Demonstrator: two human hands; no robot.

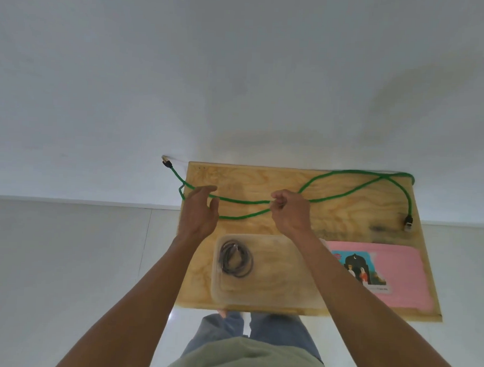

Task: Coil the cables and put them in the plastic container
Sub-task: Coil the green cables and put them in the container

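Head view: a grey cable (pixel 236 262) lies coiled in the container (pixel 280 296) on the table (pixel 263 181); the green cable (pixel 243 201) sprawls uncoiled across it; right hand (pixel 291 213) pinches two strands together, left hand (pixel 201 209) hovers with fingers (pixel 207 188) spread, holding nothing; roughly half done.

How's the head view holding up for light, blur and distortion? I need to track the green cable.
Head view: soft, even light with faint shadows on the wall behind the board; wide-angle stretch bends the forearms outward; slight softness overall, yet the green cable reads clearly; the right hand pinches it, the left hand is open beside it; the clear container looks hazy, its grey cable dim.
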